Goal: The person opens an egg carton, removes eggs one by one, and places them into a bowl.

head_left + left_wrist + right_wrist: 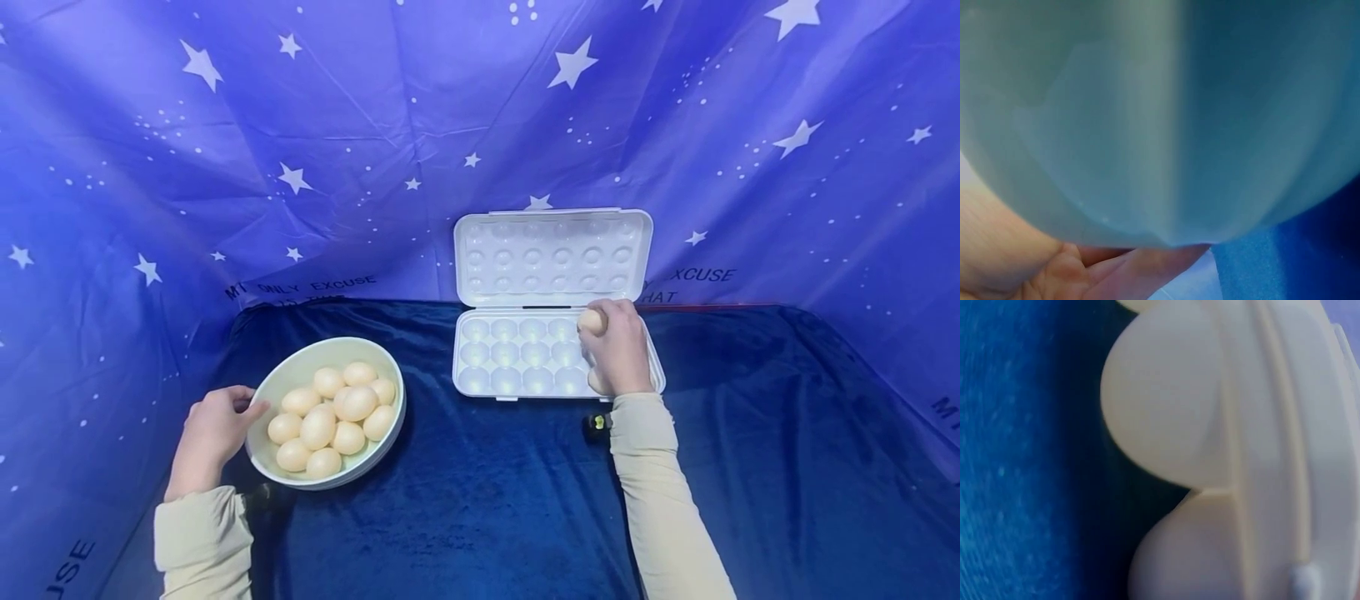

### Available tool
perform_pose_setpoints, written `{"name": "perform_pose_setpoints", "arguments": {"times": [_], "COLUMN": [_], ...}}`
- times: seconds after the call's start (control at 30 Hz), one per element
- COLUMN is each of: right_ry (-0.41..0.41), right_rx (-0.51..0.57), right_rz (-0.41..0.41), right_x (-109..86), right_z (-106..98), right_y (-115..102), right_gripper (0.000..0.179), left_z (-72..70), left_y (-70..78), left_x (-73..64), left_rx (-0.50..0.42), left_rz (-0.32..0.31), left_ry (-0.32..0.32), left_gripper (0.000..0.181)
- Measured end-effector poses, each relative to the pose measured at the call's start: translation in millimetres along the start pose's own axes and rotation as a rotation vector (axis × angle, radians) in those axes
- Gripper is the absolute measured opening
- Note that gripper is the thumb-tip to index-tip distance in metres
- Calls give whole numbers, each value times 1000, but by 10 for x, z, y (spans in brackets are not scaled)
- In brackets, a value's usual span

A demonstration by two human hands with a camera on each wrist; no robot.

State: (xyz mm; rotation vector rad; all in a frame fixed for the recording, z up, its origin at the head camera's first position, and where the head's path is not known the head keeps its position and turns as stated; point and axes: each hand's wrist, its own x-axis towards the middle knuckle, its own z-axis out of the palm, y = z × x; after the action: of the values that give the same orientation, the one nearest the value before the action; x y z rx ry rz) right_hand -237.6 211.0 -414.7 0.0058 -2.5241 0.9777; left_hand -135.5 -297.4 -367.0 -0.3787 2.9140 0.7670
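At the left of the head view stands a pale green bowl [264, 457] heaped with cream-coloured eggs [318, 427]. My left hand [213, 433] grips its left rim, thumb over the edge. The bowl's outer wall [1147, 125] fills most of the left wrist view. To the right, a white egg carton [517, 393] lies with its lid [553, 258] raised. Over the carton's right part, my right hand [622, 346] holds an egg [592, 322] between thumb and fingers at the back row. Another egg [597, 381] shows in the front row, partly hidden by that hand.
Dark blue cloth [465, 500] covers the table. A blue curtain [420, 125] with white stars hangs close behind the carton. In the right wrist view, the carton's rounded cups [1160, 394] stand against the cloth.
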Motion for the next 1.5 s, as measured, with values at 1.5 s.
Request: {"name": "perform_pose_setpoints", "arguments": {"times": [1.5], "right_ry": [-149], "right_rx": [194], "right_rz": [-524], "right_x": [-405], "right_z": [224], "right_y": [-1668], "right_gripper": [30], "left_z": [1], "left_y": [-12], "left_x": [-50], "left_rx": [-20], "left_rz": [39], "left_ry": [23], "left_gripper": [39]}}
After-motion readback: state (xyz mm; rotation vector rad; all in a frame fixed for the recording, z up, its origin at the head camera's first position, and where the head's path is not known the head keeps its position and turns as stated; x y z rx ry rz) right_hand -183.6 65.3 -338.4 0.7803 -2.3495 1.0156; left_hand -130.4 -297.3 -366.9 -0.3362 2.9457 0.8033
